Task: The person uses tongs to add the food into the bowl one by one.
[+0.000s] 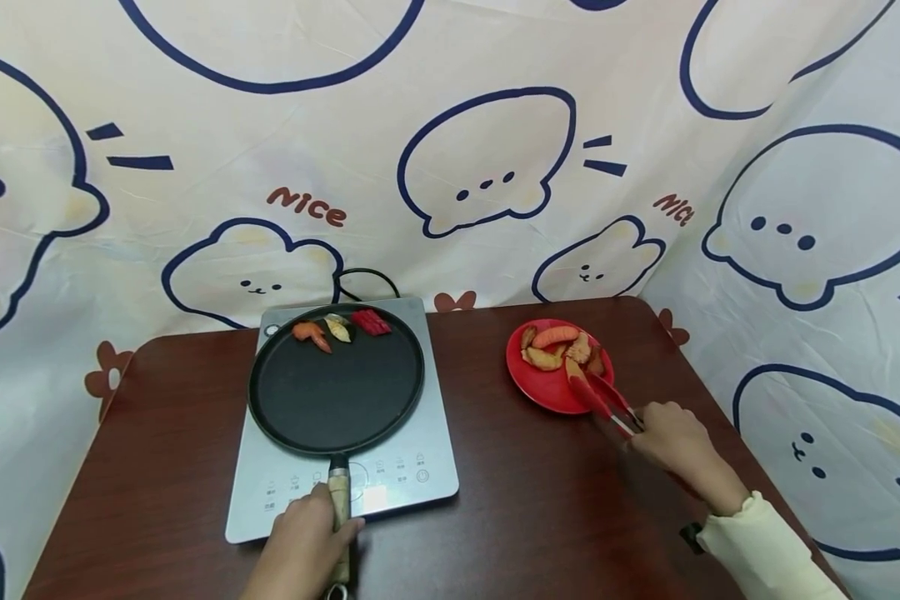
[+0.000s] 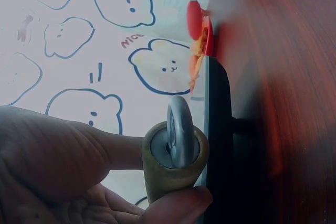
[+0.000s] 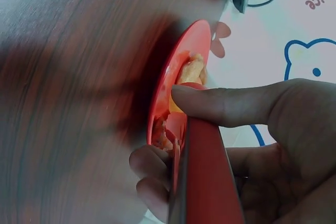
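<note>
My left hand point(image 1: 303, 537) grips the wooden handle point(image 1: 340, 500) of a flat black pan point(image 1: 337, 392), which sits on a silver induction cooktop point(image 1: 435, 467). Three food pieces lie along the pan's far rim: an orange one point(image 1: 311, 333), a pale yellow one point(image 1: 338, 327) and a dark red one point(image 1: 371, 322). At the right, my right hand point(image 1: 675, 442) holds red-tipped tongs point(image 1: 600, 400), their tips over the near part of a red plate point(image 1: 532, 387). Several food pieces point(image 1: 543, 358) lie on that plate. Whether the tongs pinch the yellowish piece at their tips is hard to tell.
A dark brown wooden table point(image 1: 510, 517) carries everything. Behind and to the right hangs a pale cloth point(image 1: 487, 50) with cartoon outlines, close against the table's edges. A black cable point(image 1: 367, 272) loops up behind the cooktop.
</note>
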A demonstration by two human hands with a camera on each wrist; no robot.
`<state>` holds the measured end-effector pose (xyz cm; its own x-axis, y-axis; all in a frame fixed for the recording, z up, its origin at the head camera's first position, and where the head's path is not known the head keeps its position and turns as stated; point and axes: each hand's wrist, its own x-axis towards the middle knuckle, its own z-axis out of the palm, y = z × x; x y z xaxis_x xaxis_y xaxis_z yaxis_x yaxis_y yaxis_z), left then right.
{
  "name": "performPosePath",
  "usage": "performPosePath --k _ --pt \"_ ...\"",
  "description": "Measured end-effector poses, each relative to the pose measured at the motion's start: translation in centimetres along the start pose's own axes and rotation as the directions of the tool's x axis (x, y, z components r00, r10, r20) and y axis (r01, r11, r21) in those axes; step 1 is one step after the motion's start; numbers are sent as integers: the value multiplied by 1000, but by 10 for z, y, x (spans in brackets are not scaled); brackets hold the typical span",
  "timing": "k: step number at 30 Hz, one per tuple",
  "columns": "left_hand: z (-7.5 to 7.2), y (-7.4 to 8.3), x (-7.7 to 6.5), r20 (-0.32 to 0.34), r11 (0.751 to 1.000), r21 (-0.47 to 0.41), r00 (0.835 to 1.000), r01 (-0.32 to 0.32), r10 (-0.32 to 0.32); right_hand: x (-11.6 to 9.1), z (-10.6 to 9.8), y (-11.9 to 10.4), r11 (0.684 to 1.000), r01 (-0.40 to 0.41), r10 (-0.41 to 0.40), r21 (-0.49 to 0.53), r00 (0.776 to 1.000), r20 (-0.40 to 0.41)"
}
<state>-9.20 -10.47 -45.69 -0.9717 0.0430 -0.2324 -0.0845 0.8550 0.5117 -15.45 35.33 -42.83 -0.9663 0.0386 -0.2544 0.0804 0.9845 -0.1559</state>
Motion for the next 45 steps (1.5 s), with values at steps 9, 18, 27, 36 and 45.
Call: performPosePath --k 9,18,27,36,45 --pt "2 1 0 -12 1000 -5 1000 -20 20 5 4 -15 999 37 -37 17 999 -18" --pt "0 3 2 4 1000 7 1000 1 -1 18 -3 -56 996 87 -87 -4 996 -18" --pt "1 2 1 12 1000 6 1000 14 -14 32 -12 -125 972 236 -235 9 971 -41" --pt "1 1 0 -9 1000 -1 1000 -3 3 46 -18 -195 936 351 -351 -13 936 -28" --pt "-2 2 0 12 1000 9 1000 20 -20 54 -11 -251 907 422 -422 -20 907 7"
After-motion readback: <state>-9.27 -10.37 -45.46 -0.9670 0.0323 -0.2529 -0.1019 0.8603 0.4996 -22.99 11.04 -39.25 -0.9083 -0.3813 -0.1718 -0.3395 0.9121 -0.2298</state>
